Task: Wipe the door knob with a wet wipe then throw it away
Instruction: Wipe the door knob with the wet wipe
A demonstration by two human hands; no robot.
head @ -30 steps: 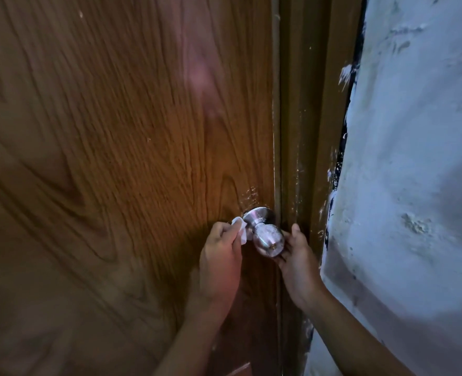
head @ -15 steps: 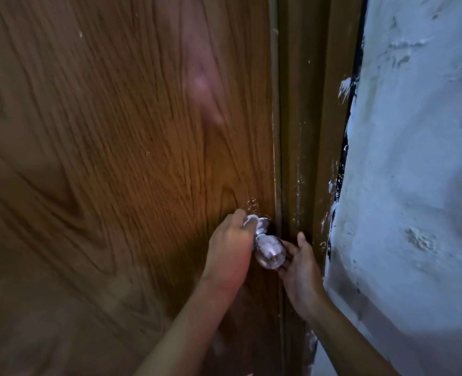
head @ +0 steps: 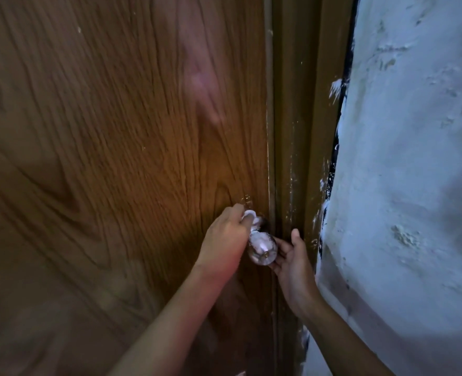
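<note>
Writing: none can be read on the knob, the door or the wall.
Door knob (head: 262, 248): a rounded, shiny silver metal ball on a short neck, mounted near the right edge of the door; its face carries a small centre mark — too small to tell more.
Wet wipe (head: 251, 217): a small bunched white cloth, pressed against the neck of the knob, between the ball and the door face.
Left hand (head: 225, 240): fingers curled closed round the wipe, holding it onto the top of the neck; the forearm comes up from the bottom edge.
Right hand (head: 292, 263): cupped against the right side of the ball, fingers touching the metal from below and behind, thumb pointing up beside the frame — a loose hold on the knob.
Door (head: 115, 158): brown wood-grain surface with long flowing lines and a soft sheen.
Door frame (head: 297, 131): darker brown, flecked with white paint.
Wall (head: 414, 158): pale, rough and lumpy plaster, to the right of the frame.
</note>
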